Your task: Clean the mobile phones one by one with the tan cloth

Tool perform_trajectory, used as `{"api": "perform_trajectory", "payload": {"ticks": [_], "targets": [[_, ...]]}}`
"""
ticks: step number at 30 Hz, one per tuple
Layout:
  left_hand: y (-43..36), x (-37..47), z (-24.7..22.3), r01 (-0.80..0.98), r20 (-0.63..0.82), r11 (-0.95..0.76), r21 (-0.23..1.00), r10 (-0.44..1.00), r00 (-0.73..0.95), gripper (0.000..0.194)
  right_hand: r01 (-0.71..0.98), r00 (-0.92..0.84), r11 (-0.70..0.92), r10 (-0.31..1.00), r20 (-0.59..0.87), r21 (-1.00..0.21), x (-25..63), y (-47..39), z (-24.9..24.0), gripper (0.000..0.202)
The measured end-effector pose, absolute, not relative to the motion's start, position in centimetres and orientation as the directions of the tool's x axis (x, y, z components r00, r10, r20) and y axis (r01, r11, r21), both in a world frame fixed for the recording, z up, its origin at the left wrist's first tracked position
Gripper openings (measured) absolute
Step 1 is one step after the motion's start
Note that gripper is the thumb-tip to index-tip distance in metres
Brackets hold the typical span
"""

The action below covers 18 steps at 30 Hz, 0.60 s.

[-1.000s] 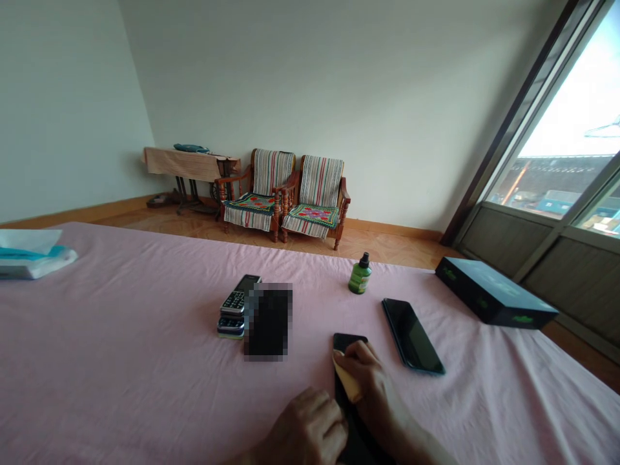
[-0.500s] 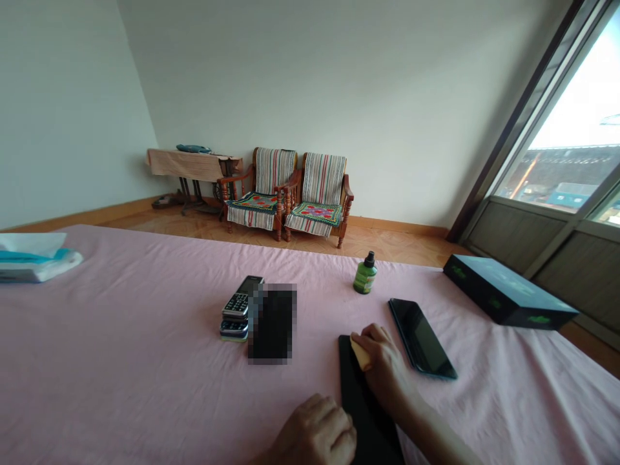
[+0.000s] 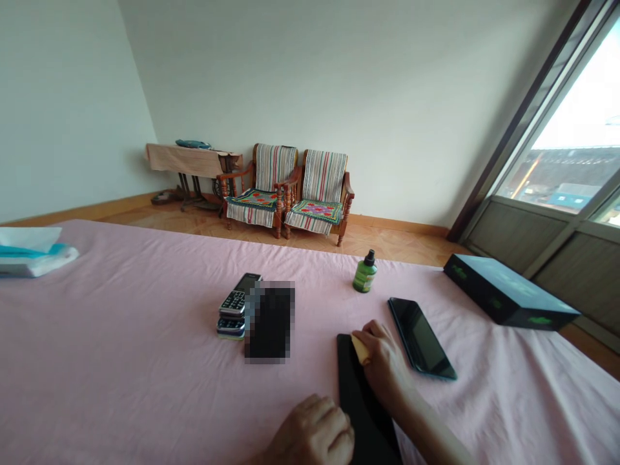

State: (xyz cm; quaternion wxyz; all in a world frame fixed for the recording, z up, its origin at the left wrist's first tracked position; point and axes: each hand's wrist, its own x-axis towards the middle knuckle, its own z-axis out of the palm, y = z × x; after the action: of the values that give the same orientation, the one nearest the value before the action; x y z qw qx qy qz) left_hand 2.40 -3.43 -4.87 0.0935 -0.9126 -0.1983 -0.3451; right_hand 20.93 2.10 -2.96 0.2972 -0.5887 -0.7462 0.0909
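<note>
At the far left of the pink-covered surface (image 3: 121, 361), a white-and-blue pack (image 3: 33, 261) is cut off by the view; pale tissue shows at its top. Keypad phones (image 3: 234, 303) lie stacked, their right side hidden by a pixelated patch over a dark flat object (image 3: 271, 326). The left hand (image 3: 312, 429) is curled by the dark slab's left edge; whether it grips anything cannot be told. The dark slab (image 3: 361, 413) runs off the bottom, partly under the right forearm. The right hand (image 3: 382, 358) pinches a pale yellow piece (image 3: 360, 351) against its far end. Beyond, a green bottle (image 3: 364, 278) stands upright, black-topped, its fill level unclear. A dark-screened device (image 3: 421, 339) lies just right of the right hand, and a black box (image 3: 508, 297), closed, sits at the surface's far right edge, well apart from both hands.
</note>
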Motion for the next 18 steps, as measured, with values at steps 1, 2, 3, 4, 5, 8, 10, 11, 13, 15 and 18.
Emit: {"api": "perform_trajectory", "payload": {"ticks": [1, 2, 3, 4, 5, 8, 10, 11, 13, 15, 18], "targets": [[-3.5, 2.3, -4.8, 0.443, 0.649, -0.896, -0.028, 0.321, 0.69, 0.025, 0.815, -0.154, 0.317, 0.925, 0.347, -0.485, 20.3, 2.0, -3.0, 0.039], [-3.5, 2.3, -4.7, 0.46, 0.634, -0.888, -0.025, 0.341, 0.694, 0.023, 0.804, -0.183, 0.346, 0.918, 0.352, -0.484, 19.7, 2.0, -3.1, 0.038], [-3.6, 2.2, -4.6, 0.469, 0.624, -0.883, -0.029, 0.35, 0.698, 0.021, 0.793, -0.21, 0.371, 0.911, 0.355, -0.483, 19.2, 1.9, -3.2, 0.037], [-3.6, 2.2, -4.6, 0.471, 0.619, -0.881, -0.039, 0.349, 0.704, 0.021, 0.785, -0.23, 0.388, 0.906, 0.354, -0.483, 18.9, 1.9, -3.2, 0.036], [-3.7, 2.2, -4.6, 0.471, 0.616, -0.881, -0.05, 0.344, 0.709, 0.023, 0.783, -0.235, 0.392, 0.906, 0.353, -0.483, 18.7, 2.0, -3.2, 0.035], [-3.9, 2.3, -4.7, 0.471, 0.613, -0.881, -0.054, 0.343, 0.711, 0.035, 0.808, -0.177, 0.336, 0.922, 0.344, -0.484, 19.7, 2.1, -3.0, 0.038], [-4.1, 2.3, -5.0, 0.482, 0.615, -0.876, -0.022, 0.368, 0.697, 0.041, 0.834, -0.129, 0.282, 0.935, 0.33, -0.474, 20.8, 2.2, -2.9, 0.039], [-4.2, 2.4, -5.1, 0.481, 0.62, -0.877, -0.006, 0.375, 0.69, 0.043, 0.845, -0.111, 0.26, 0.94, 0.323, -0.468, 21.3, 2.2, -2.9, 0.039], [-4.5, 2.4, -5.2, 0.492, 0.635, -0.87, 0.029, 0.396, 0.663, 0.045, 0.857, -0.089, 0.235, 0.944, 0.319, -0.458, 22.0, 2.1, -3.0, 0.038], [-4.7, 2.4, -5.1, 0.504, 0.635, -0.862, 0.052, 0.418, 0.65, 0.041, 0.854, -0.084, 0.235, 0.942, 0.324, -0.464, 22.2, 1.7, -3.0, 0.037], [-4.5, 2.3, -4.7, 0.539, 0.596, -0.839, 0.073, 0.47, 0.651, 0.023, 0.821, -0.108, 0.27, 0.939, 0.326, -0.503, 21.9, 0.3, -3.2, 0.033]]}}
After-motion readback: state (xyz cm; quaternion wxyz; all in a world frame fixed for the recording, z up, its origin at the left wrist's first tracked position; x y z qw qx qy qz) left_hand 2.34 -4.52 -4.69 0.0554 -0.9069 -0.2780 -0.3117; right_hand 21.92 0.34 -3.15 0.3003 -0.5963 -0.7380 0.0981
